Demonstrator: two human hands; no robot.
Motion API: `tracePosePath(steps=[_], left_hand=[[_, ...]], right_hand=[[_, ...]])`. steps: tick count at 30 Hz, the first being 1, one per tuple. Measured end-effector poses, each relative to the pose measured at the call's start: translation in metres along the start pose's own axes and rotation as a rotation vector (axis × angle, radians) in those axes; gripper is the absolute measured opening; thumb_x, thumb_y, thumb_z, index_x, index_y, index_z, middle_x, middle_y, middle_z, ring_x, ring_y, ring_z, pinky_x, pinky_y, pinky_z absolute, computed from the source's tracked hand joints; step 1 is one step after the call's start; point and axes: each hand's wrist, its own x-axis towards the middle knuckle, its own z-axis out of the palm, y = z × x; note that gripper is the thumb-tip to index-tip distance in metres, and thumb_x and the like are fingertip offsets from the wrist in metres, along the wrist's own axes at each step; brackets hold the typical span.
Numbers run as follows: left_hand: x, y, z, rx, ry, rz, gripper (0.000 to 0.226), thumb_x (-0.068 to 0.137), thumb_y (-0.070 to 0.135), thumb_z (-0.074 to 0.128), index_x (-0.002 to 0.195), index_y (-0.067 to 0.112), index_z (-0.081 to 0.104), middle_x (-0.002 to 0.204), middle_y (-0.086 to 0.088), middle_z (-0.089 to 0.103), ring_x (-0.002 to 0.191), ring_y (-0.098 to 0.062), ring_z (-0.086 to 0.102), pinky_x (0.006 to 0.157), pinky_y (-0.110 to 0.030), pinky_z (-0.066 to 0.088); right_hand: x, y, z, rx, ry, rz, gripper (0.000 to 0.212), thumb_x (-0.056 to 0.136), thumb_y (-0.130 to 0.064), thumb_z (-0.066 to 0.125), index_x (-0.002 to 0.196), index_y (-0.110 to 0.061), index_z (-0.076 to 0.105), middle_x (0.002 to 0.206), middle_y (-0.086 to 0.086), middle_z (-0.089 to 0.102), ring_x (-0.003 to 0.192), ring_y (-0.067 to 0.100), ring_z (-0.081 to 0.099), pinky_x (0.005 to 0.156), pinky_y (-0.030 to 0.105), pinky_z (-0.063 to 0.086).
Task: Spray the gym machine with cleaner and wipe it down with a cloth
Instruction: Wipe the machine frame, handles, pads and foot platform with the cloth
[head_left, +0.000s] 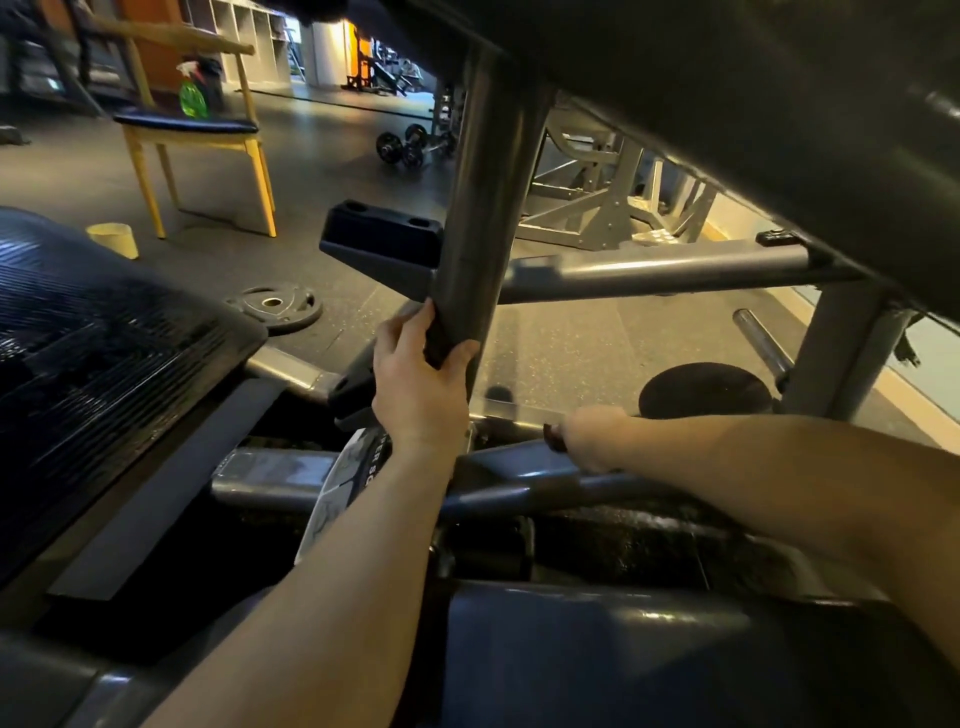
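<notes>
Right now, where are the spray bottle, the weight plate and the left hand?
spray bottle (193, 100): head view, green body.
weight plate (297, 313): head view, flat face beside the centre hole.
left hand (418, 395): head view, back of the hand, which grips the post (483, 208).

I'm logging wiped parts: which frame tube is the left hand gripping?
The dark upright tube in the middle; the left hand wraps its lower end. The grey crossbar behind it goes untouched.

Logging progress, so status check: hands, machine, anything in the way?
Left hand grips upright post. Right hand holds what looks like dark cloth on lower frame bar. Spray bottle sits on chair. Nothing blocking the bar.
</notes>
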Motion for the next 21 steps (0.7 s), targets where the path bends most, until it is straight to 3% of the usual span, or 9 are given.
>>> tracePosePath(steps=[2,4,6,8,10,12,14,17,21], left_hand=[[-0.001,0.001,0.000,0.002,0.008,-0.003,0.055,0.092,0.039,0.074,0.142,0.034,0.053,0.136,0.018,0.043,0.129,-0.011,0.050,0.107,-0.052,0.048],[-0.001,0.000,0.000,0.003,0.003,0.007,0.056,0.092,0.039,0.074,0.143,0.034,0.052,0.136,0.018,0.043,0.129,-0.011,0.050,0.107,-0.052,0.048],[0.000,-0.001,-0.001,0.004,0.004,0.011,0.056,0.092,0.040,0.073,0.143,0.036,0.051,0.137,0.018,0.043,0.129,-0.010,0.049,0.107,-0.051,0.048],[0.000,-0.001,0.000,0.006,0.010,0.013,0.056,0.092,0.040,0.074,0.144,0.037,0.051,0.137,0.019,0.043,0.130,-0.010,0.049,0.106,-0.050,0.048],[0.000,-0.001,-0.001,0.007,0.004,0.008,0.057,0.092,0.040,0.074,0.143,0.037,0.051,0.137,0.019,0.044,0.130,-0.010,0.049,0.106,-0.051,0.048],[0.000,-0.002,-0.001,-0.003,-0.003,-0.007,0.057,0.091,0.039,0.075,0.143,0.037,0.051,0.138,0.019,0.044,0.130,-0.010,0.049,0.108,-0.053,0.047],[-0.001,0.000,-0.002,-0.016,-0.010,-0.015,0.056,0.092,0.039,0.075,0.143,0.037,0.051,0.138,0.018,0.045,0.130,-0.010,0.050,0.109,-0.052,0.046],[-0.003,0.002,-0.004,-0.038,-0.014,-0.019,0.055,0.092,0.040,0.074,0.143,0.036,0.052,0.140,0.015,0.045,0.130,-0.011,0.050,0.111,-0.052,0.044],[-0.003,0.002,-0.004,-0.039,-0.015,-0.021,0.054,0.092,0.040,0.075,0.141,0.035,0.053,0.138,0.016,0.045,0.128,-0.011,0.051,0.111,-0.051,0.043]], right_hand=[[0.007,-0.016,-0.010,-0.051,-0.012,-0.026,0.029,0.104,-0.023,0.055,0.131,-0.013,0.060,0.102,0.001,0.060,0.094,0.021,0.060,0.082,0.032,0.049],[0.016,-0.056,-0.010,-0.145,-0.045,-0.163,0.037,0.107,-0.025,0.050,0.141,-0.010,0.052,0.129,0.007,0.058,0.119,0.026,0.058,0.098,0.035,0.047],[0.019,-0.094,-0.012,-0.263,-0.031,-0.262,0.043,0.108,-0.030,0.049,0.148,-0.014,0.047,0.150,0.011,0.048,0.141,0.031,0.045,0.114,0.046,0.038],[0.017,-0.112,-0.014,-0.302,-0.030,-0.342,0.043,0.108,-0.024,0.049,0.150,-0.017,0.047,0.158,0.011,0.042,0.147,0.033,0.036,0.118,0.050,0.031],[0.018,-0.102,-0.004,-0.291,-0.030,-0.406,0.057,0.105,-0.017,0.054,0.159,-0.025,0.036,0.170,0.005,0.021,0.156,0.035,0.016,0.123,0.054,0.025],[0.008,-0.076,0.009,-0.288,-0.047,-0.400,0.067,0.104,-0.023,0.057,0.162,-0.033,0.025,0.173,-0.001,0.003,0.159,0.035,-0.003,0.126,0.059,0.013],[-0.013,-0.051,0.022,-0.299,-0.002,-0.355,0.071,0.102,-0.024,0.059,0.162,-0.034,0.024,0.173,-0.001,0.002,0.158,0.037,-0.006,0.126,0.062,0.009],[-0.052,-0.026,0.024,-0.249,-0.015,-0.206,0.064,0.106,-0.024,0.053,0.163,-0.028,0.025,0.173,0.003,0.005,0.158,0.040,-0.004,0.124,0.063,0.006],[-0.080,-0.026,0.021,-0.223,-0.144,-0.031,0.063,0.104,-0.023,0.055,0.161,-0.016,0.029,0.169,0.017,0.017,0.156,0.046,0.008,0.124,0.065,0.014]])
